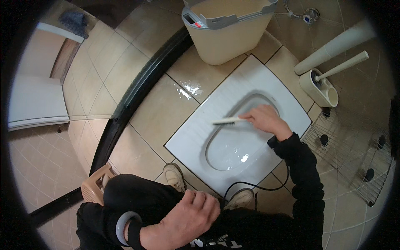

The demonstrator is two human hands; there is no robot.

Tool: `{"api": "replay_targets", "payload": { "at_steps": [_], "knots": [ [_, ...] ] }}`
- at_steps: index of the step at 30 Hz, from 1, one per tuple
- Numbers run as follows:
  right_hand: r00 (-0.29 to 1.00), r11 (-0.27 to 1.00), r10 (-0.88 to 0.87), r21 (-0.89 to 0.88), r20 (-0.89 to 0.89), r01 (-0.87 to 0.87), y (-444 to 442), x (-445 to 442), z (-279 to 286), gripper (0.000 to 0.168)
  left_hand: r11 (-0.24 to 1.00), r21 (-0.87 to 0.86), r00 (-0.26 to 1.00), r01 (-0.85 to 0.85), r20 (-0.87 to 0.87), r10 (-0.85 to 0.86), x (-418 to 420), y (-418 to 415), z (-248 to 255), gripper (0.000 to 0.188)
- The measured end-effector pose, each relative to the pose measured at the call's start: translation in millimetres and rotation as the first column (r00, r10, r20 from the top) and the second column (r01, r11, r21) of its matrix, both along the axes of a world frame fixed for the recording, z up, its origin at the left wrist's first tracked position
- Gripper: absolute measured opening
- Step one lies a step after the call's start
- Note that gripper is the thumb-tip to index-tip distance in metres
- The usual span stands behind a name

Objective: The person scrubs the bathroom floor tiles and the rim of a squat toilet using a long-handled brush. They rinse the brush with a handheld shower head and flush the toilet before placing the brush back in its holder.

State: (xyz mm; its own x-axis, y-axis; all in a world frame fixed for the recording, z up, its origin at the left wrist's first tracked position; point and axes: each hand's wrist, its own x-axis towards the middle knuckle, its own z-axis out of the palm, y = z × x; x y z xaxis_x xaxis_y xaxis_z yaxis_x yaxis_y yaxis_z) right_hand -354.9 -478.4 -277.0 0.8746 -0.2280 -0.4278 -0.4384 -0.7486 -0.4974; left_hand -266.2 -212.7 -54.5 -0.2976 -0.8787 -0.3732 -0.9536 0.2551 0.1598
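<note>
A white ceramic squat toilet point(193, 134) is set in the tiled floor before me. My right hand point(265, 120) grips the handle of a white scrub brush point(225, 121) with dark bristles, over the toilet's left rim near the middle of the bowl. My left hand point(190, 215), its fingers curled, rests by my knee; whether it holds anything is hidden. A black cable point(262, 186) curves across the toilet's near corner beside my shoe.
A beige bin point(228, 43) stands beyond the toilet. A toilet brush holder point(315, 90) and a wire rack point(347, 153) are at the right. A curved black sill point(140, 81) and a plastic stool point(93, 187) lie to the left. The floor tiles shine wetly.
</note>
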Motion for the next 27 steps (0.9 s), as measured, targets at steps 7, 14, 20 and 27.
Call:
{"api": "replay_targets", "payload": {
  "at_steps": [7, 14, 20, 27],
  "knots": [
    [0.985, 0.995, -0.039, -0.087, 0.171, 0.055, 15.9, 20.0, -29.2, 0.029, 0.981, 0.131, 0.989, 0.144, -0.065, -0.136, 3.7, -22.7, -4.2, 0.031],
    [0.977, 0.976, 0.157, -0.125, -0.143, -0.176, -10.9, 29.3, 20.5, 0.033, 0.992, 0.115, 0.997, 0.058, 0.041, -0.063, 2.1, -11.2, 2.3, 0.032],
    [0.966, 0.979, 0.023, -0.202, 0.259, 0.031, 2.1, 29.1, -29.0, 0.026, 0.998, 0.008, 0.997, 0.063, 0.043, -0.063, 0.7, -20.2, -5.5, 0.034],
    [0.931, 0.882, 0.019, -0.433, -0.365, -0.187, -25.6, -21.5, -7.8, 0.012, 0.999, 0.037, 0.998, 0.030, 0.054, -0.032, 6.9, -16.9, 4.3, 0.035]
  ]
}}
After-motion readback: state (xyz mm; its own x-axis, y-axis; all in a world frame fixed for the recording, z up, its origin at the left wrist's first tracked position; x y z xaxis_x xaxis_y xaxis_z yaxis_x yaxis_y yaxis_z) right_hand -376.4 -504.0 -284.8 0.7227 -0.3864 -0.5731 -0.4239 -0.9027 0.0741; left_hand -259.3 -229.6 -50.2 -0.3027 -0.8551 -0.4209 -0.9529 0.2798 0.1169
